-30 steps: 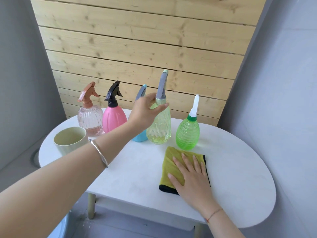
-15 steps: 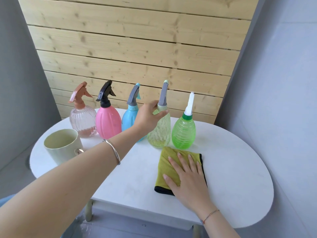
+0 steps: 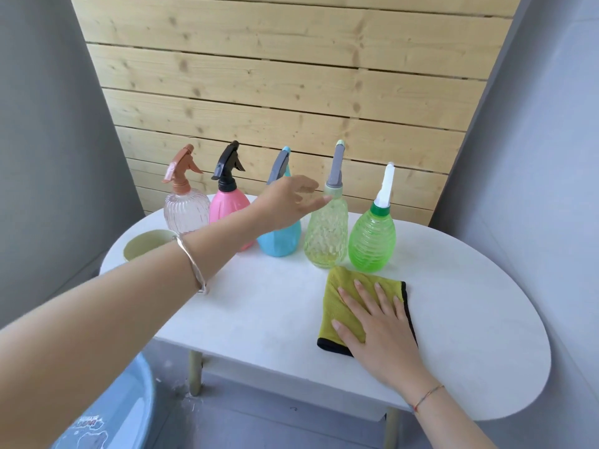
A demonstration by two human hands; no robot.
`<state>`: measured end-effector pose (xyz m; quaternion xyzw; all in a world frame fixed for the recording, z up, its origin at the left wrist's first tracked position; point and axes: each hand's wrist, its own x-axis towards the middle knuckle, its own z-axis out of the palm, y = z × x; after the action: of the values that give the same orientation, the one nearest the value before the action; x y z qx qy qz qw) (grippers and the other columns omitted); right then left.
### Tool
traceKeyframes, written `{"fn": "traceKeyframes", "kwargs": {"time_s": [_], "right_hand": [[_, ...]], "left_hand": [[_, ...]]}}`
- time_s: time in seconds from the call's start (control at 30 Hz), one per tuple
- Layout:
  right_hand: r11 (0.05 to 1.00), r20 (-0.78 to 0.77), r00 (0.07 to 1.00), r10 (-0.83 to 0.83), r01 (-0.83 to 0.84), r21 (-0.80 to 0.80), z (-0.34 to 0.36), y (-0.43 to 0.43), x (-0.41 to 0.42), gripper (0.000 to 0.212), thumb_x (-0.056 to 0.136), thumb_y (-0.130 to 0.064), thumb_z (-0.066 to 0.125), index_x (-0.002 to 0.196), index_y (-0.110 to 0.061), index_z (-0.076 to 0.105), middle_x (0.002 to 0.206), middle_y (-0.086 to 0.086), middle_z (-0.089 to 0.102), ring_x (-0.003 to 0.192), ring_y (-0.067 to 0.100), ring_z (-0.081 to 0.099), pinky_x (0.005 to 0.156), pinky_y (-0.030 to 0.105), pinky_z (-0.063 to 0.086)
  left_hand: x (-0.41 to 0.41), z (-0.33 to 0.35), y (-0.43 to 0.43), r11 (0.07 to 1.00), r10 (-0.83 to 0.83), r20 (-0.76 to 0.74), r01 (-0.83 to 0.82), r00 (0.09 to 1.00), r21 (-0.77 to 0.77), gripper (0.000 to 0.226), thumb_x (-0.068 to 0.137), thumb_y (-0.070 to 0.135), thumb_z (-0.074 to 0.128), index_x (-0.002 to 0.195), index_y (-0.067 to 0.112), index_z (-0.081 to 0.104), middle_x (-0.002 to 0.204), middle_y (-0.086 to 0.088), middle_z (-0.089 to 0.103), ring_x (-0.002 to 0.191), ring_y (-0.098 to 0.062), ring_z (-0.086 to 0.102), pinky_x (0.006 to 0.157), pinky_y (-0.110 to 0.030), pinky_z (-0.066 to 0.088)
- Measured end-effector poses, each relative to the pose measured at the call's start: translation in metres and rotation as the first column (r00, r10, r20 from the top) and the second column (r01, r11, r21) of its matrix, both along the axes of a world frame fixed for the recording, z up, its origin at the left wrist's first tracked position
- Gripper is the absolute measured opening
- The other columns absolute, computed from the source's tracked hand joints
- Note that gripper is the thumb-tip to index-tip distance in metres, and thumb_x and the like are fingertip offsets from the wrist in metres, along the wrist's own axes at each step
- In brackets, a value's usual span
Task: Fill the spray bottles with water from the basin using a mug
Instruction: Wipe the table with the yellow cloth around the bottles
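Mug (image 3: 144, 245) half hidden (forearm (image 3: 152, 288)), basin (image 3: 123, 413) cropped

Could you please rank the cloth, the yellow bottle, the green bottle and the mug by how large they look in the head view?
1. cloth, nearest the camera.
2-3. yellow bottle and green bottle: alike, unranked.
4. mug, partly hidden by the left forearm.

Bare left arm (image 3: 129, 306) stretched forward from the lower left, left hand (image 3: 285, 205) held raised with fingers relaxed and parted, nothing gripped, bare right arm (image 3: 453, 419) extended from the lower right, right hand (image 3: 379, 322) laid flat, palm down, fingers straight and slightly spread
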<state>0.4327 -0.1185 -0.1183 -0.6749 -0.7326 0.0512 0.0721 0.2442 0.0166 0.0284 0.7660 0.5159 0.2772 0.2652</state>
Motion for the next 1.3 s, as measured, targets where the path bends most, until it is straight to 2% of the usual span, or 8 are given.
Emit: {"fn": "traceKeyframes", "kwargs": {"time_s": [0.13, 0.23, 0.3, 0.63, 0.77, 0.93, 1.07, 1.3], "right_hand": [[0.997, 0.020, 0.997, 0.079, -0.079, -0.022, 0.002, -0.010, -0.028, 0.092, 0.068, -0.080, -0.025, 0.148, -0.048, 0.006, 0.154, -0.016, -0.010, 0.149, 0.023, -0.003, 0.117, 0.042, -0.007], [0.993, 0.053, 0.992, 0.116, -0.117, 0.022, -0.001, -0.015, -0.068, 0.068, 0.092, -0.069, 0.006, 0.139, -0.039, 0.045, 0.148, -0.004, 0.042, 0.133, 0.031, 0.045, 0.107, 0.046, 0.017], [0.989, 0.032, 0.989, 0.144, -0.145, 0.025, -0.003, -0.012, -0.096, 0.064, 0.094, -0.064, 0.012, 0.134, -0.036, 0.053, 0.139, -0.001, 0.054, 0.125, 0.033, 0.054, 0.103, 0.048, 0.022], [0.984, -0.063, 0.988, 0.142, -0.134, 0.117, -0.011, 0.049, -0.165, 0.057, 0.083, -0.065, 0.039, 0.127, -0.036, 0.058, 0.137, 0.001, 0.057, 0.126, 0.033, 0.053, 0.104, 0.045, 0.016], [0.987, -0.055, 0.992, 0.118, -0.111, 0.117, -0.012, 0.050, -0.159, 0.058, 0.082, -0.069, 0.039, 0.126, -0.038, 0.058, 0.136, -0.002, 0.057, 0.125, 0.028, 0.054, 0.104, 0.043, 0.019], [0.990, -0.055, 0.995, 0.087, -0.080, 0.113, -0.013, 0.044, -0.149, 0.061, 0.089, -0.071, 0.022, 0.128, -0.039, 0.057, 0.137, -0.003, 0.056, 0.125, 0.025, 0.054, 0.104, 0.043, 0.022], [0.989, -0.034, 0.996, 0.085, -0.080, 0.128, -0.016, 0.046, -0.150, 0.059, 0.081, -0.071, 0.038, 0.126, -0.038, 0.058, 0.135, -0.002, 0.057, 0.125, 0.026, 0.055, 0.103, 0.044, 0.022], [0.984, -0.035, 0.999, 0.013, -0.006, 0.180, -0.019, 0.052, -0.155, 0.062, 0.081, -0.065, 0.038, 0.123, -0.028, 0.064, 0.132, 0.000, 0.060, 0.122, 0.024, 0.057, 0.102, 0.042, 0.023]], "left_hand": [[-0.049, 0.006, -0.009, 0.985, 0.157, 0.039, -0.159, 0.987, 0.066, 0.029, 0.096, 0.043, 0.056, 0.103, 0.017, 0.064, 0.094, 0.010, 0.062, 0.081, -0.007, 0.058, 0.061, -0.013, 0.043], [-0.070, -0.001, -0.008, 0.964, 0.253, 0.113, -0.260, 0.961, 0.055, 0.040, 0.097, 0.042, 0.054, 0.121, 0.010, 0.058, 0.116, 0.003, 0.063, 0.098, -0.013, 0.058, 0.078, -0.024, 0.043], [-0.072, -0.004, -0.008, 0.957, 0.279, 0.143, -0.287, 0.950, 0.033, 0.050, 0.097, 0.044, 0.052, 0.134, 0.009, 0.051, 0.131, -0.001, 0.058, 0.116, -0.016, 0.055, 0.090, -0.027, 0.042], [-0.062, -0.019, 0.006, 0.972, 0.233, 0.173, -0.237, 0.957, -0.001, 0.074, 0.093, 0.044, 0.062, 0.150, 0.011, 0.030, 0.153, -0.004, 0.039, 0.137, -0.022, 0.041, 0.107, -0.036, 0.041], [-0.051, -0.020, 0.018, 0.977, 0.210, 0.188, -0.212, 0.959, -0.010, 0.077, 0.090, 0.043, 0.066, 0.150, 0.013, 0.030, 0.151, -0.001, 0.042, 0.134, -0.021, 0.045, 0.098, -0.030, 0.043], [-0.036, -0.025, 0.037, 0.981, 0.194, 0.175, -0.191, 0.965, -0.034, 0.044, 0.094, 0.036, 0.063, 0.131, 0.013, 0.053, 0.123, -0.003, 0.062, 0.115, -0.021, 0.057, 0.082, -0.030, 0.044], [-0.036, -0.036, 0.047, 0.975, 0.221, 0.311, -0.218, 0.924, -0.045, 0.025, 0.098, 0.030, 0.059, 0.119, 0.018, 0.063, 0.104, 0.002, 0.066, 0.108, -0.021, 0.063, 0.082, -0.032, 0.048], [-0.051, -0.017, 0.029, 0.975, 0.181, 0.429, -0.220, 0.885, 0.042, 0.007, 0.097, 0.031, 0.060, 0.096, 0.026, 0.065, 0.075, 0.020, 0.061, 0.076, -0.001, 0.057, 0.063, -0.013, 0.039]]}}
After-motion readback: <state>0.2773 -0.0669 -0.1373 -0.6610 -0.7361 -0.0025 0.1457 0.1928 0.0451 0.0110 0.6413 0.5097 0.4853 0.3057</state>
